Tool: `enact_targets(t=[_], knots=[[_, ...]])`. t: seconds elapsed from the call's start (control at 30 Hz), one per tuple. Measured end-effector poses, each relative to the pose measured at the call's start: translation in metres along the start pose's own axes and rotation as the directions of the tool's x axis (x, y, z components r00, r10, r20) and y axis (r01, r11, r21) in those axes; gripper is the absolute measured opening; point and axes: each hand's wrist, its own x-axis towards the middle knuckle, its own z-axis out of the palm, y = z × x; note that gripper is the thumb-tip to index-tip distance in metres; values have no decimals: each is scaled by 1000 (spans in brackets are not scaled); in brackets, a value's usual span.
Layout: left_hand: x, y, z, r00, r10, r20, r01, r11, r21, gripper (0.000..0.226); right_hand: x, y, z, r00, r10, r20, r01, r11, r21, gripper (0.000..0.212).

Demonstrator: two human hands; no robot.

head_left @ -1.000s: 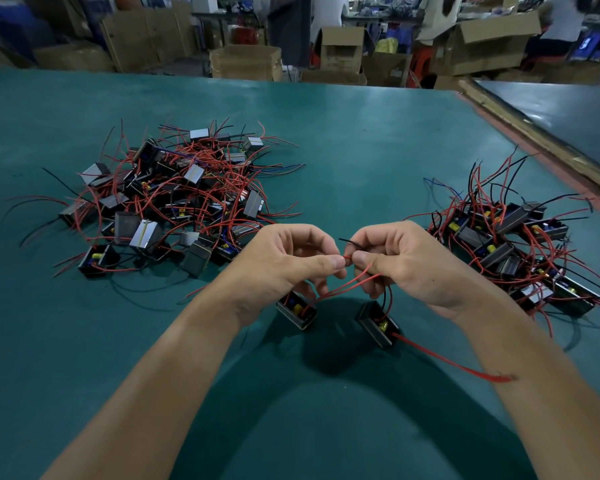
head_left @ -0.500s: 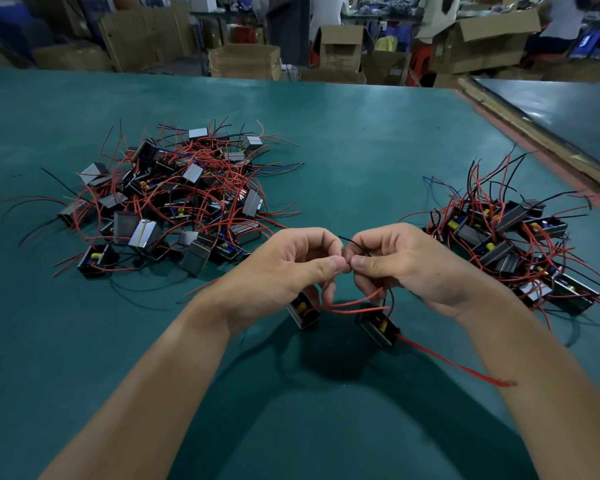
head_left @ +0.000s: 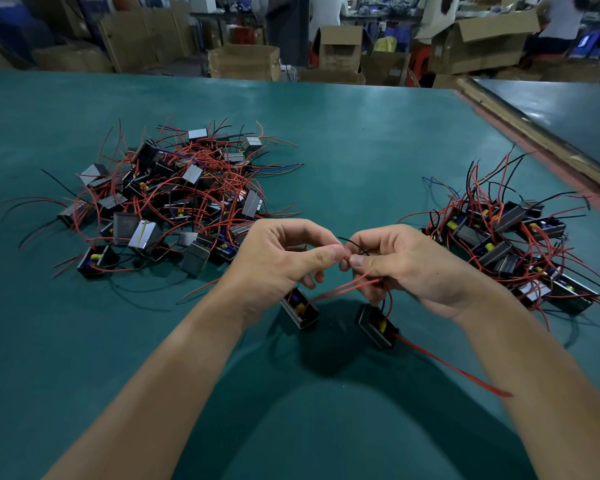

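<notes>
Two small black box modules hang or rest just below my hands over the green table: one module (head_left: 300, 310) under my left hand, the other module (head_left: 377, 325) under my right. Thin red wires (head_left: 340, 291) run from them up to my fingers. My left hand (head_left: 284, 258) and my right hand (head_left: 406, 265) meet thumb to thumb and pinch the wire ends together; a short black wire end (head_left: 352, 241) sticks up between them. A long red wire (head_left: 454, 368) trails from the right module toward the lower right.
A big tangled pile of modules with red and black wires (head_left: 167, 202) lies at the left on the green table (head_left: 343, 150). A smaller pile of modules (head_left: 510, 240) lies at the right. Cardboard boxes (head_left: 243, 62) and people stand beyond the far edge; a second table (head_left: 568, 112) adjoins at right.
The thumbs have stayed pressed together on the wire ends. The red wire loop below the hands has changed shape, and the two modules shifted slightly.
</notes>
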Motion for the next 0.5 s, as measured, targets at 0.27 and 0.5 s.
enact_targets(t=[0.27,0.5], knots=[[-1,2,4,1000,25,-16,-26,998,-62,13,-2,0,0,998,-12,54,10,999,40,11],[0,1,9,995,-24,-94,17,996,-83,24,-4,-2,-1,998,-19,60,20,1000,-5,17]])
